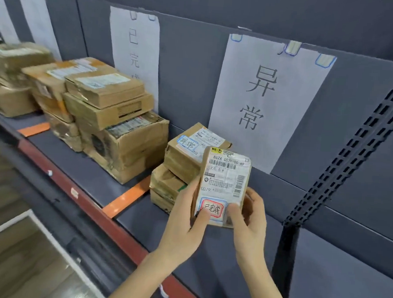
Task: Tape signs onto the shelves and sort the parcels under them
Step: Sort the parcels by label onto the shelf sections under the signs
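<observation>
Head view: both hands (186,219) hold parcel (223,187) upright, label facing camera.

Parcel sorting room or warehouse: dark metal shelf (101,184) with a slotted upright (351,158), stacked cardboard parcels (115,111) with barcode shipping labels, and paper signs (269,100) taped on the back panel as section markers.

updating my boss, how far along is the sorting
Done: 已完成 sign and 异常 sign taped up, parcels under both. In hand: left hand and right hand hold a parcel labelled 已完成 beside the 异常 stack. Left: probably moving it to the 已完成 stack.
</observation>
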The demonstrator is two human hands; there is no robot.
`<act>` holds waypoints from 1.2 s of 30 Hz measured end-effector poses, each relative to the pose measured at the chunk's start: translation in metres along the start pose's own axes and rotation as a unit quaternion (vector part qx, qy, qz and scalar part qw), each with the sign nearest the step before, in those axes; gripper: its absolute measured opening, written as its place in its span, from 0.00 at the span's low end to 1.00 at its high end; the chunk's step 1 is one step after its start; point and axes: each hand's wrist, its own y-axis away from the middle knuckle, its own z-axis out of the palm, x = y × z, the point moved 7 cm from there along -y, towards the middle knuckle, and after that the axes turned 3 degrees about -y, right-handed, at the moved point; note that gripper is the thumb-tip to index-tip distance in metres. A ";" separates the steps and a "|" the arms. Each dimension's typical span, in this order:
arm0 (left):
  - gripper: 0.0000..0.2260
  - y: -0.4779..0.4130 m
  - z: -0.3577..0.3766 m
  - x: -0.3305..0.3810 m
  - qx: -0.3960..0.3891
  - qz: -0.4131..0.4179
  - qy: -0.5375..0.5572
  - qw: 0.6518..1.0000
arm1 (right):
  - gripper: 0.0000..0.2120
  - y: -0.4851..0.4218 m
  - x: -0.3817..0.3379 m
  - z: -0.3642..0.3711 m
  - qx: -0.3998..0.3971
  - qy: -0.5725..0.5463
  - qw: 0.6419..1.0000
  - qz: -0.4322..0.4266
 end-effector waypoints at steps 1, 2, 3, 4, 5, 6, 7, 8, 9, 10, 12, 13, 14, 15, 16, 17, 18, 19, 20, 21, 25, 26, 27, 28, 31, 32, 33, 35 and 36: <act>0.24 -0.003 -0.013 0.002 0.016 -0.005 0.017 1.000 | 0.14 -0.002 -0.007 0.013 -0.019 -0.004 1.000 -0.010; 0.23 -0.005 -0.027 0.004 0.033 -0.014 0.033 0.999 | 0.14 -0.003 -0.012 0.026 -0.039 -0.004 0.999 -0.018; 0.23 -0.009 -0.040 0.005 0.046 -0.018 0.046 0.998 | 0.14 -0.006 -0.016 0.040 -0.060 -0.002 0.998 -0.021; 0.22 -0.013 -0.054 0.005 0.057 -0.018 0.053 0.997 | 0.14 -0.008 -0.018 0.056 -0.081 0.000 0.997 -0.019; 0.20 -0.017 -0.067 0.005 0.060 -0.016 0.061 0.996 | 0.16 -0.010 -0.019 0.071 -0.103 0.002 0.995 -0.013; 0.19 -0.021 -0.080 0.002 0.063 -0.018 0.063 0.996 | 0.19 -0.012 -0.020 0.088 -0.122 0.001 0.992 -0.006; 0.18 -0.025 -0.094 -0.002 0.064 -0.024 0.065 0.996 | 0.22 -0.014 -0.020 0.104 -0.136 0.002 0.991 -0.001; 0.17 -0.030 -0.108 -0.008 0.065 -0.034 0.060 0.996 | 0.24 -0.017 -0.020 0.119 -0.142 0.005 0.990 0.003; 0.17 -0.034 -0.122 -0.016 0.065 -0.040 0.048 0.996 | 0.25 -0.019 -0.019 0.134 -0.144 0.007 0.990 0.006; 0.15 -0.039 -0.136 -0.024 0.066 -0.045 0.027 0.996 | 0.26 -0.022 -0.019 0.149 -0.142 0.004 0.990 0.009; 0.13 -0.050 -0.165 -0.039 0.067 -0.050 -0.013 0.996 | 0.26 -0.030 -0.015 0.176 -0.128 -0.018 0.991 0.022; 0.13 -0.057 -0.180 -0.045 0.068 -0.052 -0.027 0.996 | 0.26 -0.036 -0.012 0.189 -0.115 -0.034 0.992 0.033; 0.12 -0.064 -0.196 -0.049 0.068 -0.053 -0.039 0.995 | 0.25 -0.042 -0.011 0.203 -0.100 -0.052 0.993 0.040; 0.11 -0.072 -0.213 -0.054 0.066 -0.052 -0.050 0.995 | 0.24 -0.050 -0.011 0.216 -0.080 -0.066 0.994 0.043; 0.11 -0.081 -0.230 -0.058 0.064 -0.048 -0.066 0.995 | 0.24 -0.060 -0.013 0.228 -0.060 -0.079 0.994 0.045; 0.11 -0.092 -0.247 -0.061 0.065 -0.044 -0.081 0.994 | 0.23 -0.070 -0.015 0.240 -0.041 -0.091 0.994 0.046; 0.10 -0.102 -0.264 -0.063 0.069 -0.039 -0.099 0.992 | 0.22 -0.081 -0.018 0.251 -0.025 -0.101 0.994 0.046; 0.11 -0.113 -0.279 -0.064 0.075 -0.028 -0.118 0.990 | 0.21 -0.093 -0.024 0.262 -0.012 -0.107 0.993 0.043; 0.14 -0.124 -0.293 -0.063 0.083 -0.015 -0.139 0.987 | 0.21 -0.105 -0.031 0.273 -0.001 -0.107 0.994 0.038; 0.17 -0.135 -0.304 -0.061 0.088 -0.001 -0.156 0.984 | 0.21 -0.116 -0.038 0.284 0.007 -0.103 0.994 0.034; 0.24 -0.176 -0.327 -0.058 0.083 0.027 -0.224 0.971 | 0.23 -0.152 -0.045 0.333 -0.029 -0.068 0.996 0.043; 0.24 -0.185 -0.330 -0.060 0.077 0.030 -0.240 0.967 | 0.23 -0.155 -0.045 0.344 -0.050 -0.044 0.997 0.046; 0.24 -0.193 -0.332 -0.064 0.069 0.027 -0.252 0.965 | 0.23 -0.155 -0.044 0.353 -0.064 -0.010 0.997 0.044; 0.23 -0.201 -0.335 -0.069 0.061 0.017 -0.261 0.963 | 0.25 -0.155 -0.042 0.359 -0.071 0.026 0.996 0.039; 0.25 -0.216 -0.342 -0.085 0.033 -0.012 -0.295 0.955 | 0.24 -0.155 -0.042 0.362 -0.048 0.116 0.992 0.014; 0.26 -0.221 -0.344 -0.089 0.025 -0.013 -0.306 0.952 | 0.24 -0.156 -0.043 0.363 -0.044 0.140 0.989 0.002; 0.28 -0.224 -0.345 -0.093 0.018 -0.012 -0.315 0.949 | 0.23 -0.158 -0.043 0.365 -0.048 0.161 0.986 -0.010; 0.33 -0.228 -0.346 -0.095 0.017 -0.010 -0.324 0.946 | 0.24 -0.164 -0.041 0.376 -0.065 0.199 0.977 -0.037; 0.34 -0.229 -0.347 -0.095 0.024 -0.007 -0.318 0.948 | 0.24 -0.168 -0.039 0.381 -0.068 0.219 0.972 -0.052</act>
